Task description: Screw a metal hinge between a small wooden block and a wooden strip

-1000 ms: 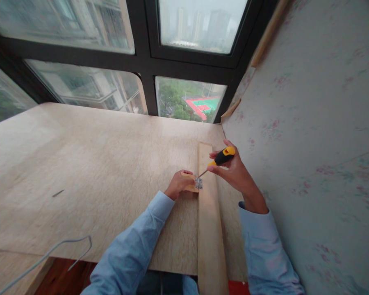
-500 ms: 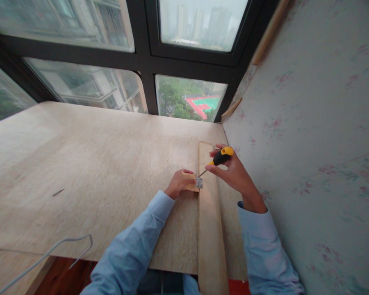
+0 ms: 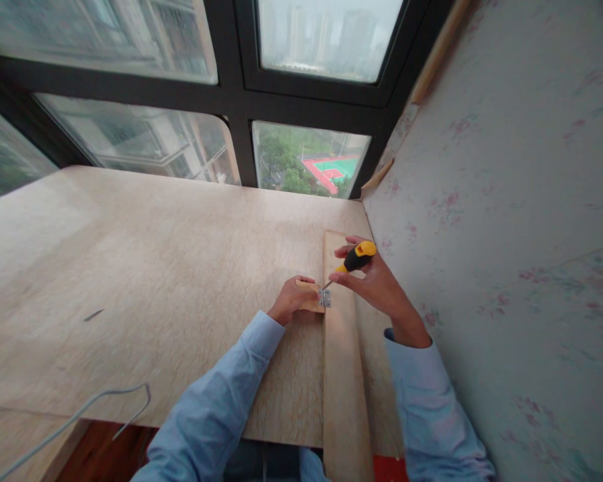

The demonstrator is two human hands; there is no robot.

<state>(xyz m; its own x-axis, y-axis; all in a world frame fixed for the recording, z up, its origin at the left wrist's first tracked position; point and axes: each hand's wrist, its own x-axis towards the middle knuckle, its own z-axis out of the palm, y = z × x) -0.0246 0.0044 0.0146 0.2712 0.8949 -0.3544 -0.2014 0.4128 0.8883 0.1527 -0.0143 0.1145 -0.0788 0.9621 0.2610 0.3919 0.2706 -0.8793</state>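
My right hand (image 3: 369,278) is closed around a screwdriver (image 3: 359,256) with a black and yellow handle. Its shaft slants down to the left, and the tip meets a small silver hinge (image 3: 325,298). That hinge spans the seam between a long wooden board (image 3: 342,375) and a small wooden block (image 3: 311,306) at the board's left edge. With fingers wrapped over the block, my left hand (image 3: 295,296) grips it right beside the hinge. Whether a screw sits under the tip is too small to tell.
A marble-patterned ledge (image 3: 181,268) carries the board. Flowered wallpaper covers the wall (image 3: 507,221) close on the right. Dark-framed windows (image 3: 311,161) stand behind. A grey cable (image 3: 95,398) lies at the lower left, and a thin dark sliver (image 3: 94,314) rests on the ledge.
My right hand and the screwdriver handle have shifted slightly left and down, with the tip staying at the hinge. My left hand keeps its place on the block.
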